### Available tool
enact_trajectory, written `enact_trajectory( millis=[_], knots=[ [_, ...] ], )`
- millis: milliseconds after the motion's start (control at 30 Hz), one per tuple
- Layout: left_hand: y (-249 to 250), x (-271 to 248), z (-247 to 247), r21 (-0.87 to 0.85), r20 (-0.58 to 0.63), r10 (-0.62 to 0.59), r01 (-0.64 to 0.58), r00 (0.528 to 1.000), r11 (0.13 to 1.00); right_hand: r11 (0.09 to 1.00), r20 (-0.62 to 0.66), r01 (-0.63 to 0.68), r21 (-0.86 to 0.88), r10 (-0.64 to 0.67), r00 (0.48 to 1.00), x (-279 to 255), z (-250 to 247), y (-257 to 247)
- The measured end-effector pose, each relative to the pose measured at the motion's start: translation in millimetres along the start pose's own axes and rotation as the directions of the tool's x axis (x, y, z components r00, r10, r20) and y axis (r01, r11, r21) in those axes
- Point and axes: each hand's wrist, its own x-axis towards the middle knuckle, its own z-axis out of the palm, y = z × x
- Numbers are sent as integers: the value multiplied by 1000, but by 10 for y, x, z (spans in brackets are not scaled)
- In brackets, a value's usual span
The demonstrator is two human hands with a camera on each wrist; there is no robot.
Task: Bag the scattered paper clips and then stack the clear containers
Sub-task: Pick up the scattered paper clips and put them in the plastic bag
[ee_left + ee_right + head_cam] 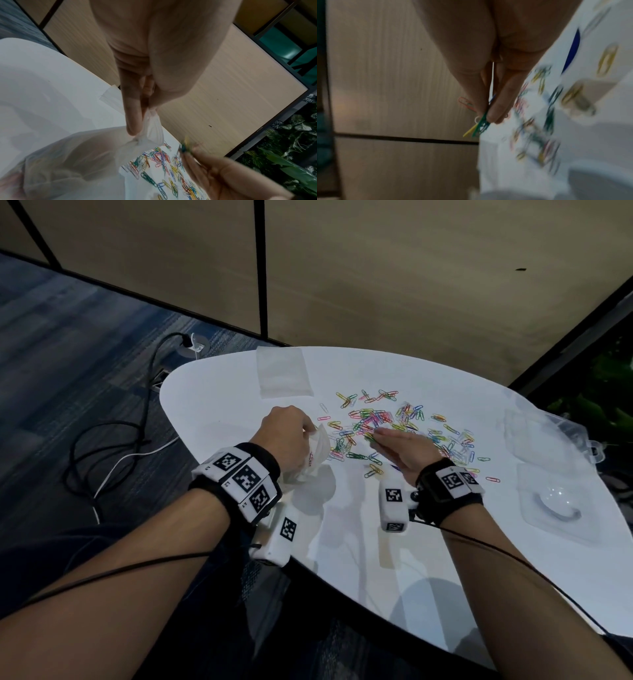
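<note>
Coloured paper clips [394,426] lie scattered over the middle of the white table [359,542]. My left hand [287,436] pinches the rim of a clear plastic bag [317,455] at the table's left edge; the left wrist view shows the bag [85,162] hanging open below my fingers [133,119]. My right hand [400,446] hovers just right of the bag and pinches a small bunch of clips [481,125] between thumb and fingers [498,108]. Clear containers [544,436] [558,505] sit at the table's right edge.
A second flat clear bag [282,371] lies at the table's far edge. Cables [113,440] and a floor socket [193,345] are on the carpet to the left. Wooden wall panels [376,268] stand behind, and plants [603,392] are at the right.
</note>
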Motion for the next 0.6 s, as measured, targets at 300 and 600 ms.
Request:
enact_trajectory(
  millis=[300, 600],
  knots=[
    [23, 3, 1, -26, 6, -6, 7, 1000, 1000, 872, 289, 224, -435, -100, 952, -388, 867, 82],
    [-63, 14, -105, -53, -28, -4, 3, 1000, 999, 379, 493, 501, -778, -126, 861, -479, 1128, -42]
  ],
)
